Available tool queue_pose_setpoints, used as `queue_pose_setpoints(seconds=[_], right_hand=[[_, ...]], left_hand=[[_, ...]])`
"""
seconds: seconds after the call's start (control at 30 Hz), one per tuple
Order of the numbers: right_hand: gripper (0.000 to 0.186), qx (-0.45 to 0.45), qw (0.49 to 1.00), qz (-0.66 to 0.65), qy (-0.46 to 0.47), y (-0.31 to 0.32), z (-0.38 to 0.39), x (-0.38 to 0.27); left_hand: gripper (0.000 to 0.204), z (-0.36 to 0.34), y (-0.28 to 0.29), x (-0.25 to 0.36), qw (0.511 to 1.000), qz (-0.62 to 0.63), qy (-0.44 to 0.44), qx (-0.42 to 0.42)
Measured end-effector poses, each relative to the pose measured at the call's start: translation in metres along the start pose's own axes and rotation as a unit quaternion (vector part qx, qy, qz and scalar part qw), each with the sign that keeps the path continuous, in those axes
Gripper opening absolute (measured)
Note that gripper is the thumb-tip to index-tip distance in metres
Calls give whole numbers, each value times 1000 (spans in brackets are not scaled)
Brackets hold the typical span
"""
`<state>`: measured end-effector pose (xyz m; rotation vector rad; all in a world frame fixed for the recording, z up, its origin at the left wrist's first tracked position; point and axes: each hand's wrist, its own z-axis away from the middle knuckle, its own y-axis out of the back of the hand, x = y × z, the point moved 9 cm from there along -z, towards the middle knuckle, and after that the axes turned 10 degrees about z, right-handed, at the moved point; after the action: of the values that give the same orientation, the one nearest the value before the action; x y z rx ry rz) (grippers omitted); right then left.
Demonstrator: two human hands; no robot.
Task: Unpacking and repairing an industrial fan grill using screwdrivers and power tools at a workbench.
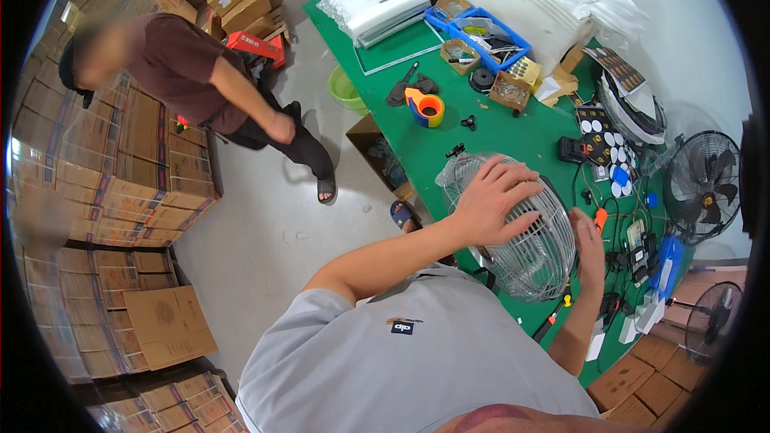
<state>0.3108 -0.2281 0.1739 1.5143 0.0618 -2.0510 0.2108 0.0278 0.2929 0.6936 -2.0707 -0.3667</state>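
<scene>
My left hand [497,200] lies on top of a silver wire fan guard [536,261] at the table's edge, its fingers spread and slightly bent across the wires. My right hand [587,242] is beside the guard's right rim, fingers loosely bent and apart; whether it touches the wires is unclear. The guard partly hides what is beneath it. Screwdrivers [548,322] with yellow and orange handles lie below it. A small black part [468,123] and an orange-yellow tape roll [427,112] sit beyond it.
Green table [369,56] holds wires, blue trays [497,32] and small parts. Black fans [704,188] stand at right. A co-worker [176,80] in a maroon shirt walks on the left beside stacked cartons [136,176]. A green basin [341,92] and open carton [365,140] sit by the table.
</scene>
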Motion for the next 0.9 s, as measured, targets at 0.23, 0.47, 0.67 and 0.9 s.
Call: queue_pose_setpoints(seconds=[0.23, 0.47, 0.67, 0.9], right_hand=[[54, -140, 983, -113, -28, -50, -4, 25], [46, -106, 993, 17, 50, -67, -1, -17], [39, -88, 986, 80, 119, -85, -13, -25], [39, -100, 992, 27, 74, -97, -15, -28]], left_hand=[[42, 35, 23, 7, 1000, 0, -16, 9], [44, 50, 35, 10, 999, 13, -27, 31], [42, 55, 36, 10, 998, 31, -36, 44], [41, 57, 38, 11, 996, 36, -48, 66]])
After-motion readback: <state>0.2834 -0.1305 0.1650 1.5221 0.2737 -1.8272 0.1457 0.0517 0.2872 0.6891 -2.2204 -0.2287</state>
